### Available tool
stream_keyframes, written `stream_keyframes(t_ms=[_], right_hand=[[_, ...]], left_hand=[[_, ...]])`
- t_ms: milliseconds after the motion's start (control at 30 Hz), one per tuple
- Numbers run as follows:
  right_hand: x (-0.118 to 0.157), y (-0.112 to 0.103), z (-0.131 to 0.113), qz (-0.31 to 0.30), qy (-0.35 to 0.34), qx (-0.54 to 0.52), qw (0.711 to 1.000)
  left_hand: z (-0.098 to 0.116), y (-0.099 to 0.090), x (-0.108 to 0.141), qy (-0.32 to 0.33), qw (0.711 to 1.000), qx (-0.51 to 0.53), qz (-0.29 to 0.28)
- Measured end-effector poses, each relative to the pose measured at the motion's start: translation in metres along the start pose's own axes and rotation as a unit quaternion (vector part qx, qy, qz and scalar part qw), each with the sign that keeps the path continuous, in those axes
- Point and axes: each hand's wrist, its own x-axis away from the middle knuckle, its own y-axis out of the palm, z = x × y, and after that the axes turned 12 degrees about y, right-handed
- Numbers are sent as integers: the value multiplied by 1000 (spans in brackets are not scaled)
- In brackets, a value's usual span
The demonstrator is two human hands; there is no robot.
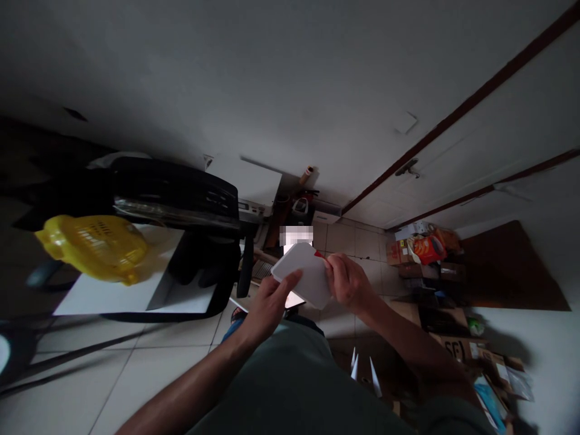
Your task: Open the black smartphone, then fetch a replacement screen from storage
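Both my hands hold one flat white rectangular object (304,270), like a card or small box, in front of my body. My left hand (268,305) grips its lower left edge with the thumb on top. At the object's right edge, my right hand (348,281) closes its fingers, next to a small red part (319,254). My green-clad lap is below.
A black office chair (181,205) stands to the left with a white sheet (131,284) and a yellow plastic basket (93,244) on it. Cardboard boxes and packets (426,248) pile up at the right by the wall. The tiled floor (113,374) spreads below left.
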Motion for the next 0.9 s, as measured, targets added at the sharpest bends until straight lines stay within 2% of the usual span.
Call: stream_keyframes(t_ms=[133, 267, 367, 467, 667, 767, 900], right_hand=[[4, 0, 0, 10, 29, -21, 999], [2, -11, -4, -48, 83, -91, 991], [-3, -19, -8, -106, 147, -179, 967], [-6, -21, -10, -139, 209, -215, 944], [-10, -19, -17, -138, 288, -246, 915], [-13, -22, -17, -151, 348, -297, 876], [-15, -29, -12, -232, 386, -415, 790]], left_hand=[[-1, -1, 2, 1, 1000, -10, 0], [-10, -5, 2, 21, 1000, -3, -19], [-15, -8, 3, 25, 999, 2, -31], [-15, -9, 4, 21, 999, -11, -49], [-18, -14, 9, 28, 998, -16, -51], [-28, -19, 9, 17, 999, 2, -51], [-42, -21, 7, 11, 998, 53, -33]])
